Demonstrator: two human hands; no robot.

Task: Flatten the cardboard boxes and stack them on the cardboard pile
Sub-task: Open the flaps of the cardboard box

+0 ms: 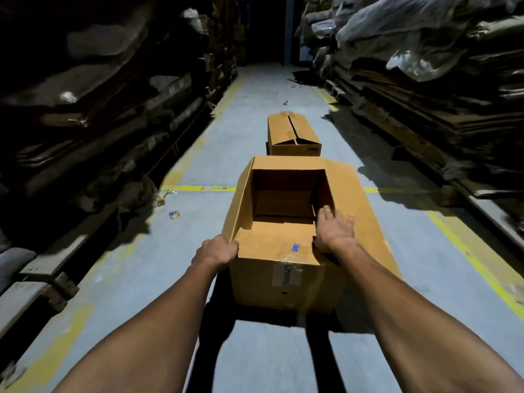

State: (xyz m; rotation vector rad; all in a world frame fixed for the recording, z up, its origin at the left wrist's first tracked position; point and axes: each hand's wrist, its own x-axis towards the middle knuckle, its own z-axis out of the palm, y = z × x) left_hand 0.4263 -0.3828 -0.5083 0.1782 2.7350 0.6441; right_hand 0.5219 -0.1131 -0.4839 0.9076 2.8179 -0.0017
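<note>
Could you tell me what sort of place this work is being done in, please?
Most likely a warehouse aisle for storing or recycling cardboard: tall stacks of flattened cardboard line both sides, yellow floor lines mark a concrete lane, and two cardboard boxes stand in it.

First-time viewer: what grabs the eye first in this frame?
The open cardboard box at centre, lit against the dark aisle, with the left hand gripping its near-left corner and the right hand spread open on its right wall. Just beyond it on the floor sits a second box, flaps loosely shut. Dim cardboard stacks line both sides.
</note>
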